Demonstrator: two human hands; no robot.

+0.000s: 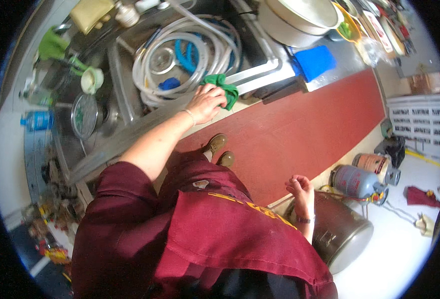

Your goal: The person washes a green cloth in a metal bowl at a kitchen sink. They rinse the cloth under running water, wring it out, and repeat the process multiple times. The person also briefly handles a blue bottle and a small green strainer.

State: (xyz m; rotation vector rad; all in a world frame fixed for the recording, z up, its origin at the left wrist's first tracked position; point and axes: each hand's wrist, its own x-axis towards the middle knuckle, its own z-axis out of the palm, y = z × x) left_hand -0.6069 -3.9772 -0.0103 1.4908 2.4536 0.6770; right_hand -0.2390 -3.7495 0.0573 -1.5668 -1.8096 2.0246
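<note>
My left hand (208,101) grips a crumpled green cloth (223,89) on the front metal rim (255,76) of a steel sink. Within the basin behind it lies a coil of clear hose (205,41), with a blue plastic item (184,56) and a round glass-like dish (162,60) inside the loops. A small dark blue item (169,83) rests near the dish. My right hand (301,188) hangs by my side above the floor, fingers loosely bent and holding nothing. The nearest large thing to it is a brown metal drum (334,228).
A blue cloth (315,61) lies on the counter beside large pots (295,26). Left of the hose are a round strainer (85,116), a light green cup (92,80) and a green glove (52,44). Gas cylinders (356,181) stand along the right side of the red floor (298,127).
</note>
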